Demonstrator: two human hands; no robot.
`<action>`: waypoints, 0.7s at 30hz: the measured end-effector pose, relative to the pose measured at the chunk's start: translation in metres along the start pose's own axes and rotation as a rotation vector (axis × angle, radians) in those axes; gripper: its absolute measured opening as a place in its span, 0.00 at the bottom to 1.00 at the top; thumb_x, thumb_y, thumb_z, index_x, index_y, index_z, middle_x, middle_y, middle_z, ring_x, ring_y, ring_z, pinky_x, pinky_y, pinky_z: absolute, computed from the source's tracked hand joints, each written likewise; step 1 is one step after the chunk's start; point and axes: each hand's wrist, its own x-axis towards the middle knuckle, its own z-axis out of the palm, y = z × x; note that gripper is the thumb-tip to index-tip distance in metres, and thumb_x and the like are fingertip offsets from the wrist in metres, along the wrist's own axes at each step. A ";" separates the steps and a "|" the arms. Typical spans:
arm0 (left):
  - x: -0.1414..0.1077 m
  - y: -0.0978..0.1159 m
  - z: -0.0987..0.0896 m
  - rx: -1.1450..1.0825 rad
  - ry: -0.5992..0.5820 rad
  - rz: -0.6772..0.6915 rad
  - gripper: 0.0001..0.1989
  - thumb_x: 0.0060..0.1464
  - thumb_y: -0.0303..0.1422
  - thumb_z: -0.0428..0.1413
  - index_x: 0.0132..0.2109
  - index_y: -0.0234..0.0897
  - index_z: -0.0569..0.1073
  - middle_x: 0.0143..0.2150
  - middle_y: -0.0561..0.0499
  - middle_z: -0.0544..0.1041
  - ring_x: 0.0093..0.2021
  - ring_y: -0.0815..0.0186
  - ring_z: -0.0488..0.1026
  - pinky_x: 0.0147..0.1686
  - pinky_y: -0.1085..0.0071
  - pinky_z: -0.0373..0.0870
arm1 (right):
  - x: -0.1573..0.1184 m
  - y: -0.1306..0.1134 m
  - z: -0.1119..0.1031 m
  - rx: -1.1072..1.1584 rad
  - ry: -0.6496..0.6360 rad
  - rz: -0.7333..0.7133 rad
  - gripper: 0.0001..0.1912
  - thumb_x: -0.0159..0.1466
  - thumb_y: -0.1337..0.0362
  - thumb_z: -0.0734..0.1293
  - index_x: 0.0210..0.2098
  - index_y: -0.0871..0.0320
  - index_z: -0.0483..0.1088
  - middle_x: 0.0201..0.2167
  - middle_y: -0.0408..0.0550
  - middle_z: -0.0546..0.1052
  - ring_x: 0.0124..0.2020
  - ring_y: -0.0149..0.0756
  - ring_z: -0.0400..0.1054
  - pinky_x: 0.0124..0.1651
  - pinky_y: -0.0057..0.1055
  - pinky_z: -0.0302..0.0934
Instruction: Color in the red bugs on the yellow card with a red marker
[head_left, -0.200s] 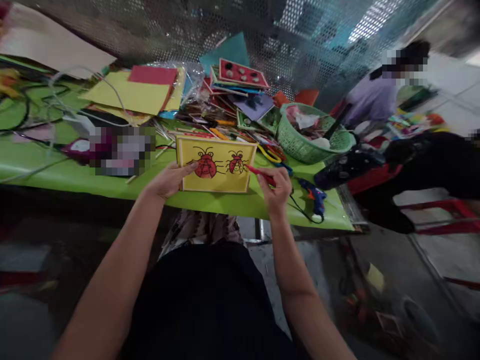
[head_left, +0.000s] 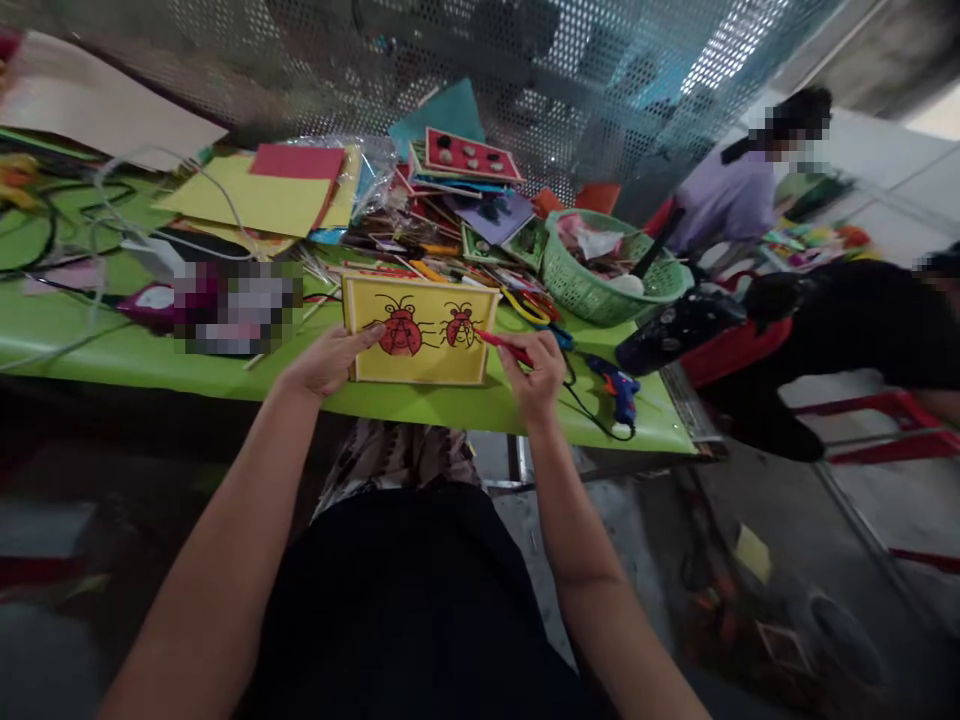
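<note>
A yellow framed card (head_left: 427,365) stands tilted up over the near edge of the green table, with two red ladybugs drawn in black outline on it. My left hand (head_left: 326,360) grips its left side, thumb on the front face and the other fingers hidden behind. In my right hand (head_left: 538,375) is a red marker (head_left: 508,347), pinched between the fingers. The marker's tip is at the right edge of the smaller ladybug (head_left: 460,327), whose body is partly red and partly yellow. The larger ladybug (head_left: 401,333) is filled in red.
Behind the card lie yellow-handled scissors (head_left: 525,308) and a pile of framed cards (head_left: 472,155). A green basket (head_left: 611,290) and a blue glue gun (head_left: 619,390) are on the right. Coloured paper sheets (head_left: 255,195) lie at left. Two people are at the right.
The whole view has shifted slightly, so the table and card appear a little further left. Both hands keep their holds, and the marker's tip stays by the smaller ladybug.
</note>
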 end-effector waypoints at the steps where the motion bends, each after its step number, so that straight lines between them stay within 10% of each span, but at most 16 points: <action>1: 0.000 0.000 0.000 -0.021 -0.007 0.005 0.23 0.50 0.38 0.71 0.51 0.30 0.82 0.46 0.40 0.86 0.52 0.46 0.82 0.52 0.54 0.79 | 0.001 0.000 0.000 0.001 -0.002 -0.004 0.05 0.68 0.63 0.69 0.40 0.51 0.79 0.35 0.45 0.79 0.38 0.39 0.72 0.42 0.38 0.70; 21: 0.000 -0.001 0.000 -0.056 -0.050 0.033 0.26 0.52 0.38 0.71 0.55 0.29 0.81 0.51 0.37 0.84 0.55 0.45 0.80 0.57 0.52 0.77 | 0.004 0.004 0.005 -0.061 -0.018 -0.028 0.06 0.69 0.61 0.68 0.42 0.51 0.79 0.35 0.47 0.78 0.38 0.40 0.72 0.43 0.40 0.71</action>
